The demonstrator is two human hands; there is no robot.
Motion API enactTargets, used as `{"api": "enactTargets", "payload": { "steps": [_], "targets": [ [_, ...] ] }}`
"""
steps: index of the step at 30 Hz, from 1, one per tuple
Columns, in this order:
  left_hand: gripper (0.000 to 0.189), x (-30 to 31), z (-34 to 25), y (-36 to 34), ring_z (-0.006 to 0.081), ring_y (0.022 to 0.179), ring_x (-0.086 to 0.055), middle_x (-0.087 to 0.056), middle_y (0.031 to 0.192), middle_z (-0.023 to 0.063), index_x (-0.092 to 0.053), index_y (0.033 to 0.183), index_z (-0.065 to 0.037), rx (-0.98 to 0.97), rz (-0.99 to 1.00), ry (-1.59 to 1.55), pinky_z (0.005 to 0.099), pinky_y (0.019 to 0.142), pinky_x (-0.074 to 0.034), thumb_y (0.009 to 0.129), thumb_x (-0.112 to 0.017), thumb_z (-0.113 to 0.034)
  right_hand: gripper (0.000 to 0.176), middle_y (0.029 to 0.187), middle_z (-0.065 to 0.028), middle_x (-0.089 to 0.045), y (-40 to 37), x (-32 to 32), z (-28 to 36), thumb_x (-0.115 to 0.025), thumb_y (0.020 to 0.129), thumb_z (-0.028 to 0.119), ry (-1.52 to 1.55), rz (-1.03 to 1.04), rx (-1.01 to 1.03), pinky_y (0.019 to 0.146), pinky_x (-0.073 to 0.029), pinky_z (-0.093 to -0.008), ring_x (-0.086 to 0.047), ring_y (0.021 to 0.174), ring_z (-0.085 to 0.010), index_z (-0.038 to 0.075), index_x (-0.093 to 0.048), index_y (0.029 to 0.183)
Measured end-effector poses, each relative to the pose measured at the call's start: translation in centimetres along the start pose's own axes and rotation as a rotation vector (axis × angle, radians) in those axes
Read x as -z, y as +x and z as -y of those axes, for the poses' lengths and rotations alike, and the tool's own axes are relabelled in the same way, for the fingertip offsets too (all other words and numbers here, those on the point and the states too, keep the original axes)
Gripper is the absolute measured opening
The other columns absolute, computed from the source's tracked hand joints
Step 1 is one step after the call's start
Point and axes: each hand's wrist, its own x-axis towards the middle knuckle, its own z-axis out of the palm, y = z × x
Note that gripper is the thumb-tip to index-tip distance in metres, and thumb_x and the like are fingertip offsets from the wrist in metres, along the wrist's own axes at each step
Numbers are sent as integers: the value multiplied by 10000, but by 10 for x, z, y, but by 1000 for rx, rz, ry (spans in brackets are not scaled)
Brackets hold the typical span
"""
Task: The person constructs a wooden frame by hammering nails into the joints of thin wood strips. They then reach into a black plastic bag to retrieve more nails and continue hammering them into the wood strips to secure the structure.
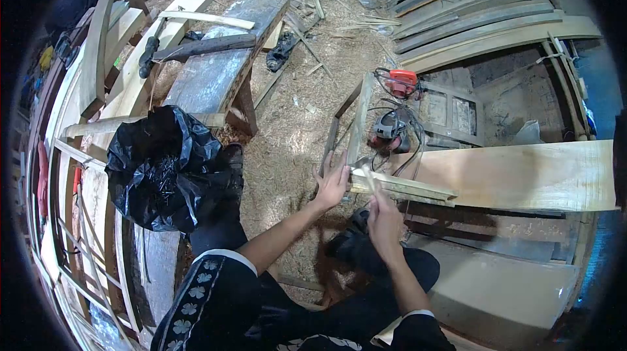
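My left hand (pixel 332 184) has its fingers spread and rests against the end of a narrow wooden frame (pixel 360 119), near its corner. My right hand (pixel 384 216) is closed round the handle of a hammer (pixel 369 179), whose head is near the frame's corner, just right of my left hand. Under the hammer lie stacked light wood strips (pixel 411 187). A black plastic bag (pixel 160 168) holding many dark nails (pixel 163 178) lies open at the left, beside my leg.
Power tools with cables, one grey (pixel 390 125) and one red (pixel 401 82), stand beyond the strips. A wide plank (pixel 509 171) extends right. A weathered bench (pixel 228 44) is at upper left; curved boards (pixel 470 4) lie upper right. Shavings cover the floor (pixel 287 122).
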Motion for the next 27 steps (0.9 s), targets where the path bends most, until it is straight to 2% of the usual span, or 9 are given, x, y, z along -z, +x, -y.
{"api": "enactTargets", "payload": {
  "steps": [5, 7, 8, 13, 15, 17, 23, 25, 27],
  "targets": [
    [572, 0, 5, 1, 301, 1539, -64, -293, 1629, 50, -182, 1606, -188, -2, 26, -53, 720, 1123, 70, 1082, -250, -406, 421, 890, -248, -652, 13, 17, 22, -494, 1007, 107, 113, -347, -17, 663, -504, -506, -647, 742, -423, 2, -506, 1415],
    [585, -2, 5, 3, 340, 1526, -124, -330, 1609, 81, -148, 1611, -220, 1, 26, -64, 701, 1123, 115, 1076, -205, -451, 419, 888, -229, -649, 1, 3, 8, -506, 1006, 94, -85, 82, 22, 661, -508, -489, -635, 709, -397, 14, -513, 1417],
    [599, -3, 6, 3, 380, 1514, -185, -367, 1589, 112, -115, 1616, -253, 11, 27, -73, 682, 1123, 160, 1070, -159, -495, 429, 899, -217, -661, -3, 1, 11, -524, 992, 83, -77, 120, -83, 689, -509, -464, -645, 737, -380, 18, -519, 1416],
    [585, 0, 1, -3, 356, 1520, -178, -334, 1606, 103, -125, 1616, -243, -26, -1, -42, 678, 1130, 156, 1076, -174, -464, 437, 970, -220, -688, 6, 10, 20, -545, 979, 82, 85, -245, -90, 686, -508, -440, -670, 841, -381, 18, -524, 1411],
    [580, 3, 1, -1, 351, 1524, -164, -318, 1614, 100, -131, 1615, -241, -37, -29, -21, 678, 1131, 155, 1078, -183, -453, 418, 980, -220, -691, 2, -1, 8, -534, 998, 105, -189, 64, 23, 666, -506, -450, -660, 794, -374, 35, -536, 1410],
    [578, -6, 8, -5, 347, 1532, -123, -275, 1632, 103, -148, 1613, -237, -95, -87, -34, 687, 1135, 134, 1078, -200, -451, 423, 994, -227, -694, 0, -6, 5, -533, 1004, 124, -63, 143, -77, 663, -509, -453, -656, 764, -364, 50, -534, 1420],
    [584, 5, -1, 0, 340, 1539, -86, -245, 1642, 109, -126, 1615, -252, -19, -8, -26, 705, 1138, 89, 1076, -188, -469, 445, 823, -196, -642, 13, 8, 22, -507, 1021, 148, 42, -314, -52, 634, -493, -467, -622, 678, -357, 69, -493, 1458],
    [580, 6, -3, 3, 336, 1541, -74, -233, 1647, 101, -118, 1615, -252, 13, 41, 1, 706, 1136, 87, 1078, -183, -459, 450, 847, -200, -639, 0, 1, 13, -506, 1018, 131, -22, -277, 10, 637, -496, -468, -625, 701, -366, 70, -481, 1464],
    [578, 3, -5, 1, 306, 1542, -58, -272, 1633, 85, -139, 1611, -202, 10, 16, -8, 715, 1131, 72, 1083, -217, -422, 416, 1056, -265, -657, -6, 0, 11, -498, 1018, 121, 61, 48, -110, 740, -531, -457, -660, 872, -435, 48, -511, 1427]
  ]
}}
